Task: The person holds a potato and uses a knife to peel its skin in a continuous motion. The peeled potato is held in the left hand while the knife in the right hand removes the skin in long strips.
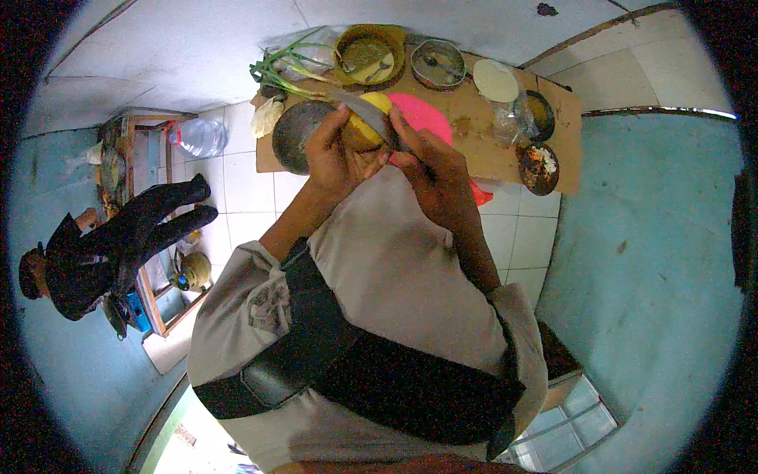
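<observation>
Both hands are raised close together in front of my chest. My right hand [429, 160] grips the handle end of a knife [367, 114], whose broad grey blade points to the upper left. The fingertips of my left hand [331, 154] are at the blade's far part; whether they also hold a small piece of food cannot be made out. Beyond the blade is a yellow bowl or similar yellow thing [377, 102], partly hidden. A bright pink round plate or board [421, 115] lies behind my right hand, and a dark stone mortar or grinding dish [296, 136] is beside my left hand.
On a cardboard-covered low table [474, 154] are spring onions [290, 68], a yellow basin [400, 44], a metal pot [439, 65], a white disc [495, 81] and a plate of food [539, 169]. At left, a person in black [112, 249] stands near wooden shelving, with a water jug [201, 137] nearby.
</observation>
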The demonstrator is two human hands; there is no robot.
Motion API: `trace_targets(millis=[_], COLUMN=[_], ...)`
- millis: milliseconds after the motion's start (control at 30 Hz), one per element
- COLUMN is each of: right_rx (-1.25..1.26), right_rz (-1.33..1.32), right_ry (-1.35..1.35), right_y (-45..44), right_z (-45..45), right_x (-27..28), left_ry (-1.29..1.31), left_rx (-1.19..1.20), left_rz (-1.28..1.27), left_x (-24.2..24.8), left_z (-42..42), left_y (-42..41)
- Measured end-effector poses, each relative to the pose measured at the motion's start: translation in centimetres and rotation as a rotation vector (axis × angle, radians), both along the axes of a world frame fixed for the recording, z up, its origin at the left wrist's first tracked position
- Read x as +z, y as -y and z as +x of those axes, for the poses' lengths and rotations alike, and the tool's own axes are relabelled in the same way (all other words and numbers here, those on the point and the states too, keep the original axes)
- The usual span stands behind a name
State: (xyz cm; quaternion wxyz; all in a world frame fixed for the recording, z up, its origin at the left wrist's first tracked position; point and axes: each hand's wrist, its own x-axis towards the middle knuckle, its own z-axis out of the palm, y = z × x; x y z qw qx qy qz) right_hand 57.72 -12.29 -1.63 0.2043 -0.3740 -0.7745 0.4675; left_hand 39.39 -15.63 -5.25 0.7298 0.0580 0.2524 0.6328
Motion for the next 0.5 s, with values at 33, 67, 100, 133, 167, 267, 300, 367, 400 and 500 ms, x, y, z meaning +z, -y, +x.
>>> trace_targets(millis=[33, 67, 100, 133, 167, 267, 300, 367, 400, 500], right_rx=[0.000, 0.006, 0.018, 0.031, 0.036, 0.031, 0.020, 0.006, 0.001, -0.018], right_rz=[-0.023, -0.044, -0.031, 0.018, 0.038, 0.161, 0.179, 0.180, 0.157, 0.061], right_ry=[-0.028, 0.037, 0.044, -0.023, -0.050, -0.263, -0.278, -0.268, -0.241, -0.246], right_y=[0.0, -0.1, -0.1, -0.2, -0.3, -0.5, -0.6, -1.0, -1.0, -1.0], right_z=[0.2, 0.4, 0.5, 0.6, 0.6, 0.5, 0.5, 0.9, 1.2, 1.8], right_x=[0.0, 0.0, -0.2, -0.4, -0.7, -1.7, -2.0, -2.4, -2.4, -2.5], left_ry=[0.072, 0.043, 0.038, 0.056, -0.046, -0.151, -0.101, -0.019, 0.013, -0.066], left_rx=[-0.071, -0.050, -0.013, 0.026, 0.070, 0.117, 0.076, -0.014, -0.064, -0.030], left_rz=[0.172, 0.084, 0.047, 0.005, -0.037, -0.070, -0.003, 0.099, 0.128, -0.043], left_x=[0.1, 0.1, 0.0, -0.1, -0.2, -0.9, -1.1, -1.3, -1.2, -1.0], left_z=[0.0, 0.0, 0.2, 0.5, 0.8, 1.3, 1.1, 0.9, 0.9, 1.5], left_y=[0.0, 0.0, 0.0, 0.0, 0.0, -0.4, -0.7, -1.0, -1.0, -0.6])
